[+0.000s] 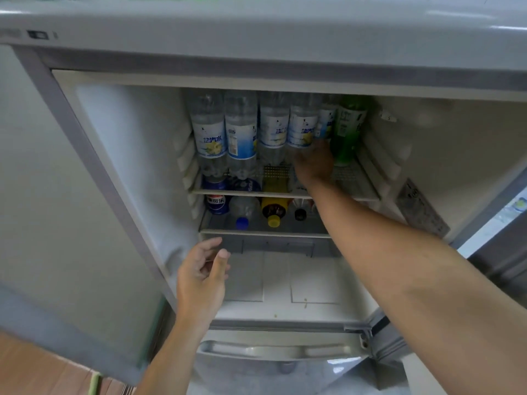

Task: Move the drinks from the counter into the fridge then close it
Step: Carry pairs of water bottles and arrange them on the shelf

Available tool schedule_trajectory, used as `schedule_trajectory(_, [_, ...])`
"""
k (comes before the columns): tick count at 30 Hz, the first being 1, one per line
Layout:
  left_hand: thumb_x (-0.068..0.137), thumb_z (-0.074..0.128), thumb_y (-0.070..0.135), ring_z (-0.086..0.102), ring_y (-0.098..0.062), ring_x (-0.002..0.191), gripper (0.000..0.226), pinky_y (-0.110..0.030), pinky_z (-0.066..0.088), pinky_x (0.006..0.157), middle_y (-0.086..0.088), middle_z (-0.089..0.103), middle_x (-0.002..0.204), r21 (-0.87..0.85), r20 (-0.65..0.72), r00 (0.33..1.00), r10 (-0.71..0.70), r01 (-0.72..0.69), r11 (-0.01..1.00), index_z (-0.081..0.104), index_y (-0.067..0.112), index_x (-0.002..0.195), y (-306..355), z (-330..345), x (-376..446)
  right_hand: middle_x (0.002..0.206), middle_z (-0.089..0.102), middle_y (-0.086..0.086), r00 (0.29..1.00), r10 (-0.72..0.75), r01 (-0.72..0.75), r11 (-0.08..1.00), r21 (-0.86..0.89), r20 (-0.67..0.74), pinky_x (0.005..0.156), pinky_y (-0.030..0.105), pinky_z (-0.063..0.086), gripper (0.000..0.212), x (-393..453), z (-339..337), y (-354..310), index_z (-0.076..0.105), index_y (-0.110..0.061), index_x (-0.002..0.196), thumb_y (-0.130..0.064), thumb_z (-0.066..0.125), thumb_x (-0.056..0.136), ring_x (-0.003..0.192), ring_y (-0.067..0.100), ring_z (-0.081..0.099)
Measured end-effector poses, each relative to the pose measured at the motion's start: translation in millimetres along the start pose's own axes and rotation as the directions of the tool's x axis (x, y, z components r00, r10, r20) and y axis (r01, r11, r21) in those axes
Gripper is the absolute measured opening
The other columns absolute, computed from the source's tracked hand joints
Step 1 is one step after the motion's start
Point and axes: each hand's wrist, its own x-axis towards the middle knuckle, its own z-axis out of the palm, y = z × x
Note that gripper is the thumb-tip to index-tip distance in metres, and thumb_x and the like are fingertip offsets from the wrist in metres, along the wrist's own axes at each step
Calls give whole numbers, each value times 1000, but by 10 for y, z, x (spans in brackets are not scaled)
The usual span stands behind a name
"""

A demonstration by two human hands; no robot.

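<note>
Currently: our fridge (119, 178) open, clear bottles (242, 132) upright on upper shelf (353, 181); right hand (312, 163) at one bottle's base, grip unclear; left hand (201, 276) loose, empty. Closing remains.

The light is soft and even, a cool daylight cast with no hard shadows. The fridge (119, 172) interior is dimmer toward the back, where the bottles (239, 132) look hazy and their labels smear. A pale glare streaks the fridge top at the upper right. The right hand (313, 163) is blurred by motion; the left hand (202, 277) is sharper. Straight edges bow outward near the frame's borders, and the whole picture is slightly soft and grainy.
</note>
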Motion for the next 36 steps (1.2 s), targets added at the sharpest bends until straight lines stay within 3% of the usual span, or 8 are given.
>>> schedule_trajectory(7, [93,66,21,67,-11,72,18,-23,55,59,-2,71,82,-107,66,993,-101,107,988,65,33,106,-288,-82,-438,86,66,-5,997,39,-24,979,201,-70,72,29,49,6,-916,-329,-94,63,-22,92,-25,67,92,83,17,64])
schedule_trajectory(12, [94,65,19,62,-7,65,14,-27,51,58,-6,67,83,-117,136,977,-164,180,977,66,29,103,-432,39,-713,53,48,-10,989,138,-146,960,240,51,56,38,45,38,-1786,-771,180,53,-19,62,-43,67,87,55,17,50])
schedule_trajectory(14, [94,63,29,59,-8,63,6,-31,49,62,0,66,77,-43,160,978,-135,144,989,65,32,99,-455,77,-824,49,38,-13,981,180,-193,949,251,75,51,28,37,46,-2119,-961,324,45,-19,55,-40,68,88,50,8,40])
schedule_trajectory(18, [81,47,66,53,-18,69,36,-37,45,64,1,58,74,129,207,971,-119,93,987,59,31,84,-476,143,-1019,45,30,-13,957,288,-287,925,250,36,45,17,26,51,-2679,-1326,610,36,-21,52,-36,69,88,46,4,27])
schedule_trajectory(22, [90,42,60,52,-12,70,39,-33,43,67,1,54,74,234,268,963,-20,-45,971,54,24,82,-469,268,-1213,42,31,-14,926,378,-357,891,282,-22,43,13,26,52,-3189,-1787,889,40,-26,46,-31,70,89,43,2,29])
schedule_trajectory(26, [100,49,38,54,-2,73,20,-26,41,67,5,60,79,315,377,926,12,-141,938,60,23,93,-529,467,-1631,48,30,-11,865,492,-432,830,352,-98,46,23,30,51,-3779,-2336,1208,39,-19,53,-30,72,90,47,7,30])
schedule_trajectory(31, [100,53,28,49,-15,54,18,-15,38,49,-8,56,65,375,549,829,-107,-129,918,62,13,95,-797,657,-2446,46,34,-12,740,624,-525,769,364,-251,45,18,28,50,-4674,-3217,1703,42,-22,51,-30,71,90,45,5,32])
schedule_trajectory(36, [97,57,31,60,-25,77,16,-33,43,73,-9,67,85,458,645,721,-253,-100,884,65,17,103,-1178,755,-3214,53,40,-6,564,753,-624,657,423,-337,49,26,36,36,-5698,-4081,2114,51,-18,61,-28,69,91,49,11,38])
